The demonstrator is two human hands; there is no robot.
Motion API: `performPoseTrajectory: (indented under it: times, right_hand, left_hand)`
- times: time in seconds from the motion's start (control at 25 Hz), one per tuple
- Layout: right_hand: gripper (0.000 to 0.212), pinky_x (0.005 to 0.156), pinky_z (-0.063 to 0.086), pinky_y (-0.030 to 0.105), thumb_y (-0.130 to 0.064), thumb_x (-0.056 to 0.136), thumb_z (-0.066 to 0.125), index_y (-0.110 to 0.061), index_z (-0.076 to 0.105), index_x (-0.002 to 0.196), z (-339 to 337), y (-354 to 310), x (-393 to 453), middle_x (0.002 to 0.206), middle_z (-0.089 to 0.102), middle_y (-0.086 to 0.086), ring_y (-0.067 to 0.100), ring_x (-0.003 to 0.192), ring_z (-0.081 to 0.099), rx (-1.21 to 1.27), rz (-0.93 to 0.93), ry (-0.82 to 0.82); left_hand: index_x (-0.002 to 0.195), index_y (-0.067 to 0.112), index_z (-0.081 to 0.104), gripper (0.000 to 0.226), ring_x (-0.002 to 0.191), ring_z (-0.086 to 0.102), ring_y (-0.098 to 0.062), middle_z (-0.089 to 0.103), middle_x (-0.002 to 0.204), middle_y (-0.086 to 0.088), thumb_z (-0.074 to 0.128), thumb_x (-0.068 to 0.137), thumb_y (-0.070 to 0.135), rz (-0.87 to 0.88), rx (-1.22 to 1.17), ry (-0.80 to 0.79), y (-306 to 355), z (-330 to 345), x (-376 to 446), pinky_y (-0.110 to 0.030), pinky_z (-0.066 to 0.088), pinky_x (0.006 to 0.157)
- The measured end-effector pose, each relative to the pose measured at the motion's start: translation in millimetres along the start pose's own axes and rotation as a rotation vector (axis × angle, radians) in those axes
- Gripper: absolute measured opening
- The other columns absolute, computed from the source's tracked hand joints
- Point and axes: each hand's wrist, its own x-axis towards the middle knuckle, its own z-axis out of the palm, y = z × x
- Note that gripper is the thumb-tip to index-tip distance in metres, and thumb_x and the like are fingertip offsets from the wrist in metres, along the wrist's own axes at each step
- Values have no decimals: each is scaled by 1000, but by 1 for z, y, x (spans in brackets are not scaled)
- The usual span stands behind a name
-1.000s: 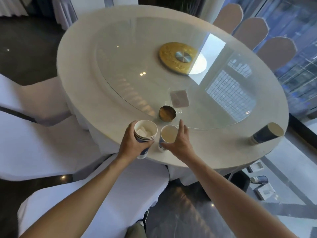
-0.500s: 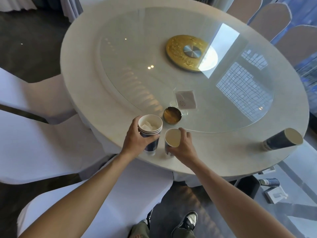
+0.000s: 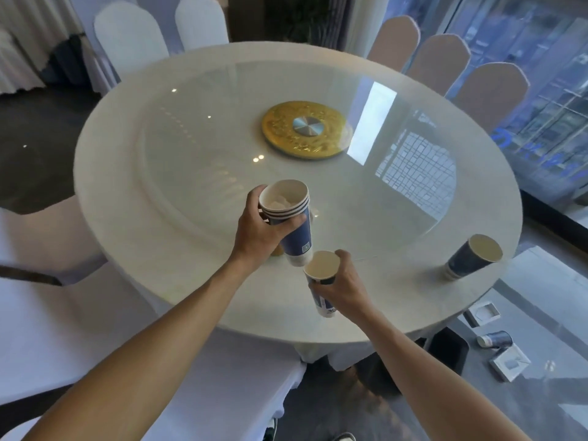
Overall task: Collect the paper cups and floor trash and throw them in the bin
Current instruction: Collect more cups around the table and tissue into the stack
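My left hand (image 3: 259, 232) grips stacked cups (image 3: 291, 218), right hand (image 3: 342, 289) one cup (image 3: 321, 280) — another cup (image 3: 472, 261) on the bench (image 3: 133, 198), floor trash (image 3: 496, 340) unbinned.

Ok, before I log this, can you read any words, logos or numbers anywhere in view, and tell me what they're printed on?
No text reads clearly.
Stack of cups in left hand: small white square print, maybe a code, too blurred to read.
Single cup in right hand: white marking low on the wall, blurred.
Window: bluish glowing shapes, possibly signage, unreadable.
Gold disc: embossed pattern, no legible lettering.
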Motion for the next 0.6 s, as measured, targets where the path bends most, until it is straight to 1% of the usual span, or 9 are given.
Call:
performPoseTrajectory:
  times: [0.08, 0.12, 0.16, 0.2, 0.24, 0.32, 0.4, 0.48, 0.6]
  right_hand:
    - [89, 91, 57, 45, -42, 68, 89, -22, 41, 139, -22, 10, -1, 125, 57, -1, 19, 110, 59, 20, -25, 21]
    - [82, 88, 59, 44, -43, 67, 89, -26, 45, 134, -31, 15, -1, 122, 59, -4, 16, 105, 61, 26, -42, 32]
    - [74, 84, 60, 44, -43, 66, 88, -29, 48, 127, -42, 21, -3, 116, 62, -7, 13, 100, 63, 32, -53, 43]
    - [71, 82, 60, 44, -44, 66, 88, -30, 49, 124, -54, 30, -4, 113, 64, -10, 12, 97, 65, 48, -62, 56]
    - [75, 83, 61, 44, -45, 65, 88, -29, 48, 127, -66, 38, -6, 113, 65, -12, 11, 98, 66, 71, -59, 60]
    - [83, 85, 61, 45, -45, 65, 88, -29, 45, 134, -86, 57, -10, 113, 66, -14, 10, 99, 68, 120, -45, 66]
    - [76, 83, 60, 42, -41, 66, 88, -33, 46, 129, -107, 79, -14, 109, 66, -15, 5, 95, 66, 144, -45, 67]
    - [73, 84, 58, 35, -38, 68, 89, -38, 45, 126, -127, 97, -16, 111, 65, -18, 0, 97, 64, 158, -42, 69]
    - [76, 89, 55, 31, -38, 69, 90, -37, 46, 132, -153, 122, -18, 121, 60, -14, 5, 107, 63, 209, -44, 80]
  left_hand:
    - [139, 21, 51, 84, 111, 66, -10, 64, 122, 11, 96, 70, 33, 18, 11, -32, 15, 29, -2, -30, 60, 90]
    - [141, 20, 50, 85, 112, 65, -11, 64, 123, 10, 96, 70, 34, 24, 22, -50, 20, 43, -5, -30, 60, 91]
    - [143, 20, 48, 88, 114, 64, -13, 62, 126, 7, 96, 70, 35, 25, 31, -73, 24, 59, -9, -26, 59, 90]
    - [145, 19, 45, 92, 115, 63, -14, 61, 130, 5, 96, 71, 34, 19, 34, -101, 29, 77, -14, -19, 58, 86]
    - [148, 17, 42, 94, 116, 62, -14, 59, 131, 3, 95, 72, 31, 4, 30, -130, 31, 94, -20, -10, 54, 80]
    - [147, 16, 42, 92, 115, 63, -15, 61, 129, 4, 95, 73, 25, -11, 33, -199, 30, 125, -31, -4, 51, 75]
    - [144, 20, 44, 88, 117, 65, -15, 63, 126, 7, 95, 73, 25, -21, 68, -279, 26, 155, -42, -5, 52, 77]
    - [146, 24, 42, 91, 117, 64, -14, 62, 124, 11, 95, 72, 27, -55, 115, -364, 21, 184, -53, -9, 54, 80]
    - [156, 24, 34, 109, 121, 62, -16, 56, 132, 10, 97, 68, 36, -140, 152, -461, 12, 220, -69, -27, 54, 98]
